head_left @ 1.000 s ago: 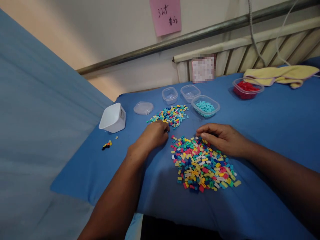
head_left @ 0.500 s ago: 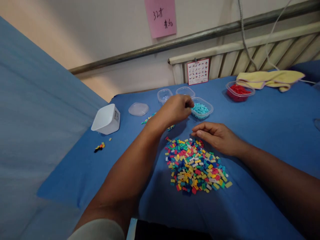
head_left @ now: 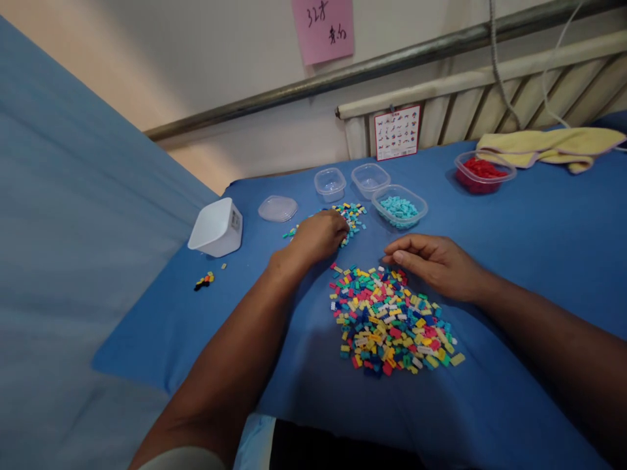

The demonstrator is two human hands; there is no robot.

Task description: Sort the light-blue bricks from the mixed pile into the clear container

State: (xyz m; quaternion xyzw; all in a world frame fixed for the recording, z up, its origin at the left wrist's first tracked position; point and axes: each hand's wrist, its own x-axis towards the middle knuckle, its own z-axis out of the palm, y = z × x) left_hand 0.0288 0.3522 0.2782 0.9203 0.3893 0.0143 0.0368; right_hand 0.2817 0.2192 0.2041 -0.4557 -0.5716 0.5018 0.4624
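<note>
My left hand (head_left: pixel 321 234) is down at the smaller pile of toy bricks (head_left: pixel 353 212), its fingers curled in and covering part of it. Whatever is between the fingertips is hidden. My right hand (head_left: pixel 435 264) rests on its side on the blue cloth, fingers stretched out and holding nothing. Just below it spreads a larger pile of mixed coloured bricks (head_left: pixel 386 320). Behind the right hand stands a clear tub of light-blue bricks (head_left: pixel 399 210).
Two clear tubs, a left one (head_left: pixel 330 186) and a right one (head_left: pixel 371 181), stand at the back beside a clear lid (head_left: pixel 277 209). A white box (head_left: pixel 217 228) and several stray bricks (head_left: pixel 204 281) are leftward. Rightward are a tub of red bricks (head_left: pixel 484 173) and a yellow cloth (head_left: pixel 548 147).
My left hand has moved left and down, from the rim of the light-blue brick tub to the smaller pile. My right hand has stayed put. The view has shifted slightly.
</note>
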